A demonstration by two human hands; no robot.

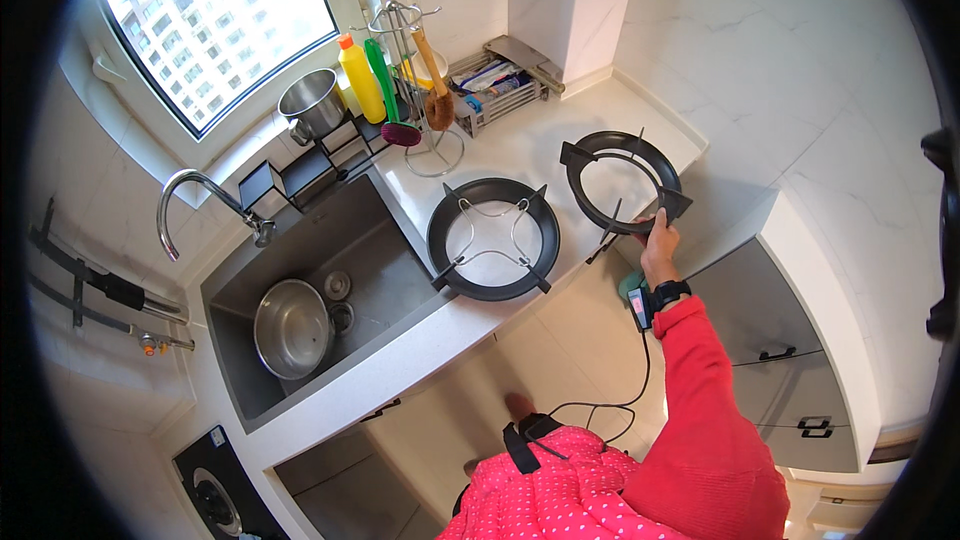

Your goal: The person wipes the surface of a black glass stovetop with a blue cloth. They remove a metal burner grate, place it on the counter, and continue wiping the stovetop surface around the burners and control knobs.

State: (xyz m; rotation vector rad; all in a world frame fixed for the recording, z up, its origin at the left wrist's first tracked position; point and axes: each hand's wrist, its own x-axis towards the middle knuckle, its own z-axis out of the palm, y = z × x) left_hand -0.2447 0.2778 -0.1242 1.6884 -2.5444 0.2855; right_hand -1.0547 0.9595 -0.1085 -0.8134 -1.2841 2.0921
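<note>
My right hand (660, 244) grips the near edge of a black gas-stove pan support (611, 140), a ring with upright prongs. That ring is over the right end of the white countertop (540, 135); I cannot tell whether it touches the surface. To its left, a second black pan support (551, 240) lies on the counter beside the sink, with a silver wire frame (491, 253) inside its ring. My left hand is out of view.
A grey sink (390, 240) holds a metal basin (292, 330) under a curved faucet (199, 176). Behind stand a steel pot (319, 105), a yellow bottle (361, 82), a utensil stand (435, 165) with brushes, and a metal rack (510, 105). A cable (646, 375) hangs near my wrist.
</note>
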